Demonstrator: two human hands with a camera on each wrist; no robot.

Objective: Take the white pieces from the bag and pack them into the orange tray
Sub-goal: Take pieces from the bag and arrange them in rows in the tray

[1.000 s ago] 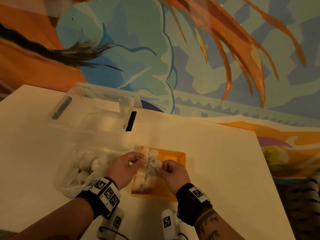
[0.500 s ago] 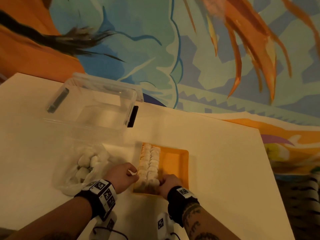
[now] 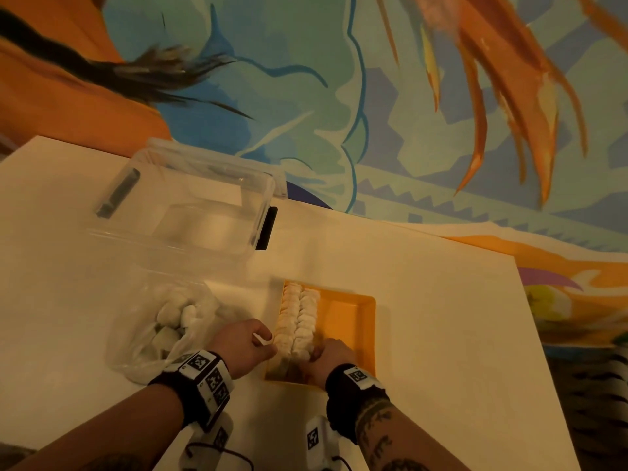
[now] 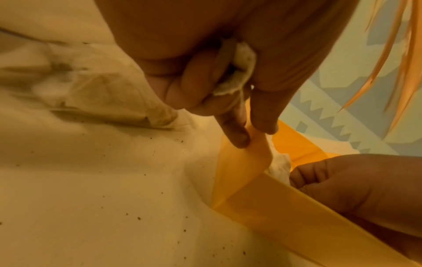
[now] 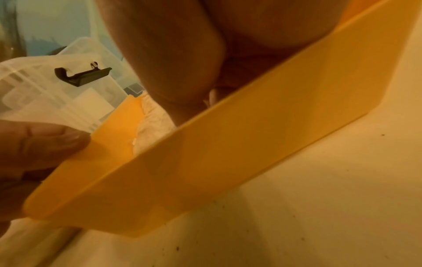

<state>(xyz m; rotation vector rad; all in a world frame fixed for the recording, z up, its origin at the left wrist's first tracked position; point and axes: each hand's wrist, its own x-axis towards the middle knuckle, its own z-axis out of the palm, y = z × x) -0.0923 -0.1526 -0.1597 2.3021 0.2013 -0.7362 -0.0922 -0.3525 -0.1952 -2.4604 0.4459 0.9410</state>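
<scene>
The orange tray (image 3: 353,321) lies on the table with two rows of white pieces (image 3: 299,321) along its left side. A clear bag (image 3: 136,348) with more white pieces (image 3: 176,314) lies left of it. My left hand (image 3: 268,341) is at the tray's left wall (image 4: 242,162); thumb and forefinger touch that wall while the other fingers curl round a white piece (image 4: 239,72) in the palm. My right hand (image 3: 316,355) is inside the tray's near end, fingers curled on a white piece (image 4: 280,166) at the end of the second row. Its fingertips are hidden behind the tray wall (image 5: 228,153).
An open clear plastic box (image 3: 190,215) with black latches (image 3: 266,227) stands behind the bag and tray. The white table's right edge (image 3: 543,368) runs beyond the tray. A painted surface lies past the table's far edge.
The right hand has come down from above the tray into its near end with its white piece. The left hand has drawn back from over the rows to the tray's left wall.
</scene>
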